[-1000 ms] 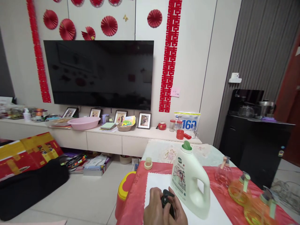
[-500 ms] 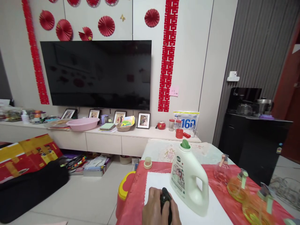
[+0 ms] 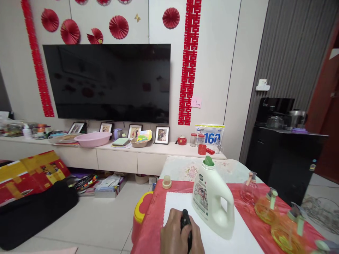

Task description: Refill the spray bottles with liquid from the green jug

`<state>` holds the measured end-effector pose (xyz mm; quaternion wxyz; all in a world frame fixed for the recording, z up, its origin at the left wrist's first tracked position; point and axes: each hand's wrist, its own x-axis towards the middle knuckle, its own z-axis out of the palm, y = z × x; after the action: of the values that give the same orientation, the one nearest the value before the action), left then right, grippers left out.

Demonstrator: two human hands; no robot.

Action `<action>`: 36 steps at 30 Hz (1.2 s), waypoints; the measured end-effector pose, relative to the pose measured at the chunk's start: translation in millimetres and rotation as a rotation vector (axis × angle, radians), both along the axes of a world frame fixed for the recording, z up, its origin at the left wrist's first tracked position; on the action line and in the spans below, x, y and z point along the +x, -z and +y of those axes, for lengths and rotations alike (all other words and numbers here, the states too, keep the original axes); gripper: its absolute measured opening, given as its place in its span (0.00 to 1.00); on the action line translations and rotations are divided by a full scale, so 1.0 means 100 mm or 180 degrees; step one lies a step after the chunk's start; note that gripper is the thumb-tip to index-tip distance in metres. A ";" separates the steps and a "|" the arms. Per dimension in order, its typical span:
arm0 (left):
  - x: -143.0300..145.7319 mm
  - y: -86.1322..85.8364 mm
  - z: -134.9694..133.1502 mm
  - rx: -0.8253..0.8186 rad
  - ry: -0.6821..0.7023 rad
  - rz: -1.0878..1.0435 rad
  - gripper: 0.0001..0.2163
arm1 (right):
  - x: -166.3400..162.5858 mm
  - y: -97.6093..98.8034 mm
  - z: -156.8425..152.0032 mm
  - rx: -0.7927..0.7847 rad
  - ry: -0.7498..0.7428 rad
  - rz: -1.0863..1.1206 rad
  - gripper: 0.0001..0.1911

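Observation:
At the bottom edge my left hand is closed around a small black pump head. The fingers of my right hand press against its right side, mostly cut off by the frame. Whatever is under the pump head is hidden by my hands. They rest over a white mat on a red tablecloth. A white detergent jug with a green cap stands upright just right of my hands. A small cream cap sits at the table's far left.
On the table's right stand a clear glass bottle and two bottles of yellow liquid. A yellow and red stool stands left of the table. Beyond are a low cabinet with a pink basin, a black cabinet and a black bag.
The pump head has turned: its nozzle stuck out to the right before and now shows end-on. My hands have sunk slightly in the frame, with less of the right hand showing.

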<state>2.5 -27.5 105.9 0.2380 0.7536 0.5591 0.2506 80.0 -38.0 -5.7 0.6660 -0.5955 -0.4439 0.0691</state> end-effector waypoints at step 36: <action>-0.27 0.71 -0.54 0.0799 0.1911 -0.0328 0.09 | 1.90 -0.43 -0.86 -0.1176 0.1631 -0.0453 0.53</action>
<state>-24.6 -81.1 34.8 0.2344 0.8946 0.2640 0.2741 269.6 -124.0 37.2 0.5097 -0.8020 -0.3049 -0.0632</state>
